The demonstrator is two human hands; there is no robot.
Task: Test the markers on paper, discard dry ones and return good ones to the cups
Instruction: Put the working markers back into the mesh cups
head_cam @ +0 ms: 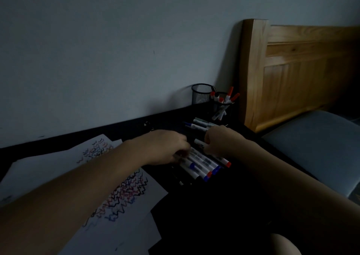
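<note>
Dim light; detail limited. Landmark: the pile of markers (202, 165) lying on the dark desk (214, 206). Both hands are at the pile. The left hand (165, 147) lies over its left end, fingers curled down onto the barrels; whether it pinches one marker or only presses on several, I cannot tell. The right hand (220, 141) sits at the pile's far right edge, fingers curled round a single white marker (200, 143) held just above the rest. Step in hand, as judged: picking or gathering markers from the pile, either for testing or for return. The piled markers lie roughly parallel, long axes running from far left to near right, coloured caps (blue, red) toward the near right. A few more markers (198, 125) lie beyond the pile, pointing mostly left-right. Left of the pile, sheets of paper (124, 194) carry dense zigzag test marks. Beyond the pile, against the wall, stand two mesh cups: the left cup (201, 94) looks empty, the right cup (222, 106) holds red-capped markers. Next move calls for separating one marker cleanly, uncapping it, and carrying it to the paper.
</note>
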